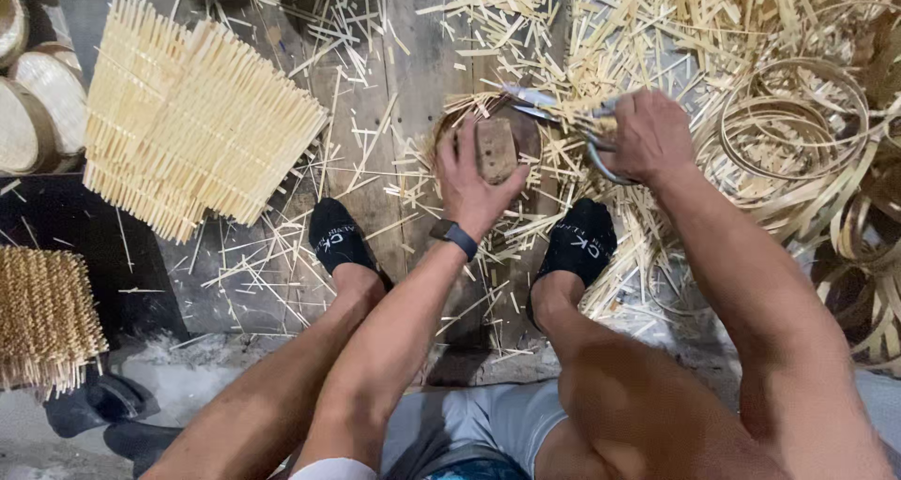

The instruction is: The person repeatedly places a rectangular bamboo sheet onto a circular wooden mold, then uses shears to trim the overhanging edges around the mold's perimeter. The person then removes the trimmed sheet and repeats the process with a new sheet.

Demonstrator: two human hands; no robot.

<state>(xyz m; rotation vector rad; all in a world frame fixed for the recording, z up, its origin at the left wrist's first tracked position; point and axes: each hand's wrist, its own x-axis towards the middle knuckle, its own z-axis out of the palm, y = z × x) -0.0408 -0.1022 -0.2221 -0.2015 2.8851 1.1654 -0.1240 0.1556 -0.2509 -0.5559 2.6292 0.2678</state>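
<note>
My left hand (472, 182) grips a small wooden block (496, 148) that rests on a round piece on the floor, mostly hidden under the hand and bamboo scraps. A dark wristband sits on that wrist. My right hand (648, 135) is closed around the handles of large metal shears (554, 107), whose blades point left, just above the block. Both my feet in black socks (580, 243) rest on the plank floor on either side of my left arm.
Cut bamboo slivers (526, 30) litter the wooden floor. A stack of woven bamboo mats (188, 114) lies at upper left, another bundle (42, 316) at far left. Round bamboo trays (38, 105) sit at the left edge. Bent bamboo hoops (798, 123) pile up at right.
</note>
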